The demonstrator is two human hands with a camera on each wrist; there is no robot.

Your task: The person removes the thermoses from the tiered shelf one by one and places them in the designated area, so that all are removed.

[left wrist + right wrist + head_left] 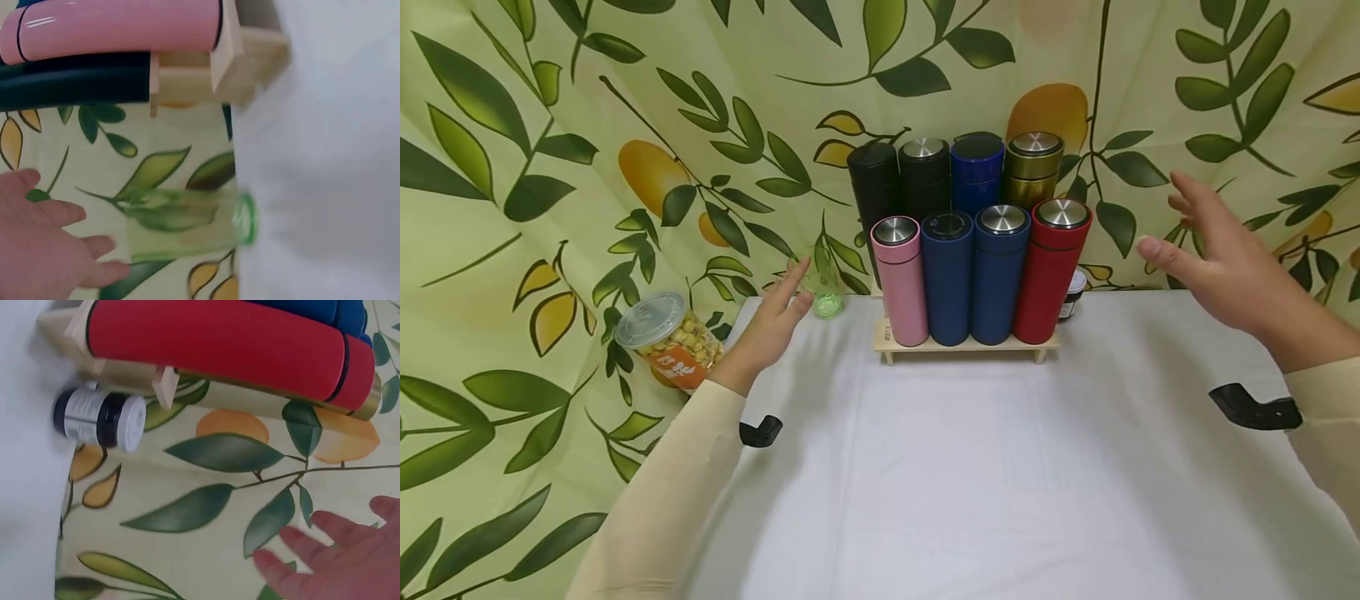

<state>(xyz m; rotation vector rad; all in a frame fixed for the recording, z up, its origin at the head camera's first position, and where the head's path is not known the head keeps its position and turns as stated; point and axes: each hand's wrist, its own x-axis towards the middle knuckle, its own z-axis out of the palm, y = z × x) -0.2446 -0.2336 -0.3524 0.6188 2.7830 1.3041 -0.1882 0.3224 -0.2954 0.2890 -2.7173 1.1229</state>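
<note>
My left hand (pixel 772 323) is in the air beside a clear green drinking glass (pixel 187 225), its fingers extended and holding nothing. Over on the right, my right hand (pixel 1232 258) hangs raised with fingers spread, also holding nothing. Between them, a two-step wooden rack (pixel 970 343) carries several upright vacuum flasks. The front row has a pink flask (pixel 902 287), two blue flasks (pixel 948 283) and a red flask (pixel 1049 279). Behind stand black flasks (pixel 874 187), a shiny blue flask (pixel 977 175) and a gold flask (pixel 1032 171). Neither hand touches the rack.
A small dark jar with a white lid (pixel 100 420) stands right of the rack, partly hidden in the head view. At far left is a clear-lidded tub of yellow snacks (pixel 673 342). A white cloth (pixel 970 475) covers the table, against a leaf-patterned curtain (pixel 715 108).
</note>
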